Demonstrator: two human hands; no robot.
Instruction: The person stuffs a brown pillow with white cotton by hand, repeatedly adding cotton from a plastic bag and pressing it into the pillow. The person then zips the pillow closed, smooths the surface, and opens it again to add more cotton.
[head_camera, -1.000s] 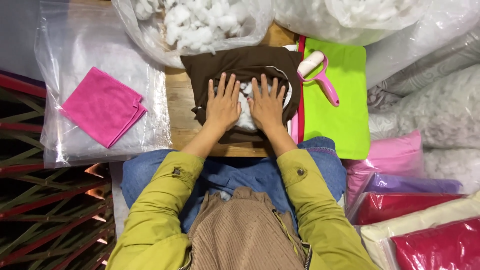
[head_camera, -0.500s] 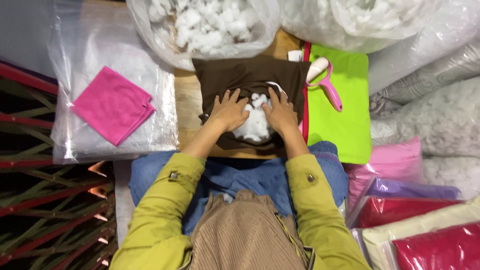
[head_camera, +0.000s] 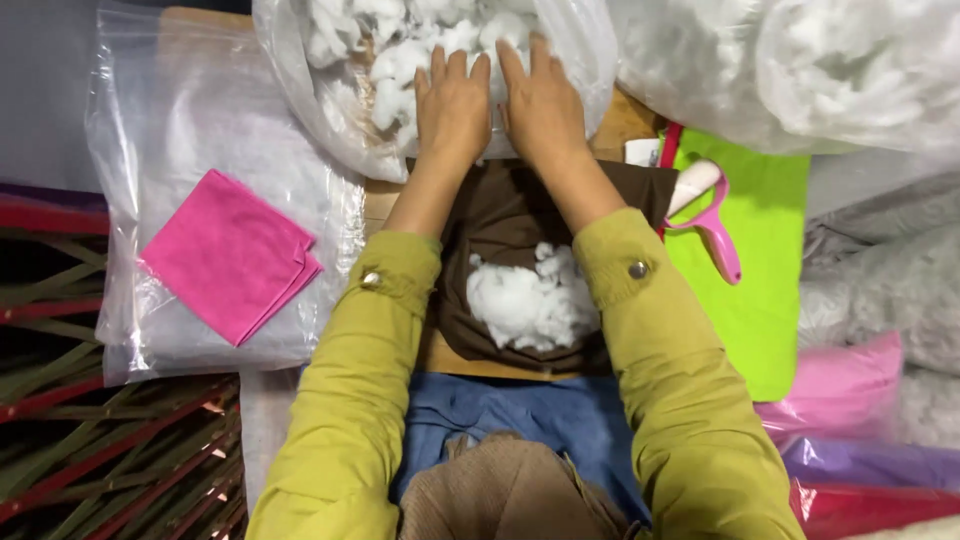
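Note:
My left hand (head_camera: 452, 108) and my right hand (head_camera: 540, 100) lie side by side, palms down, on the clear plastic bag (head_camera: 300, 90) of white stuffing (head_camera: 400, 50) at the far side of the board. Fingers are stretched out over the fluff; neither hand visibly holds anything. Below my forearms a brown fabric piece (head_camera: 500, 215) lies on the wooden board (head_camera: 440, 355), with a clump of white stuffing (head_camera: 525, 305) resting on it.
A folded pink cloth (head_camera: 230, 255) lies on a clear bag (head_camera: 160, 130) at left. A pink-handled lint roller (head_camera: 705, 215) rests on a green sheet (head_camera: 760, 260) at right. More stuffing bags (head_camera: 800, 70) and coloured packets (head_camera: 850, 400) crowd the right side.
Both hands lifted off the stuffing clump on the brown fabric and reached forward onto the bag of white stuffing. The clump stays on the fabric.

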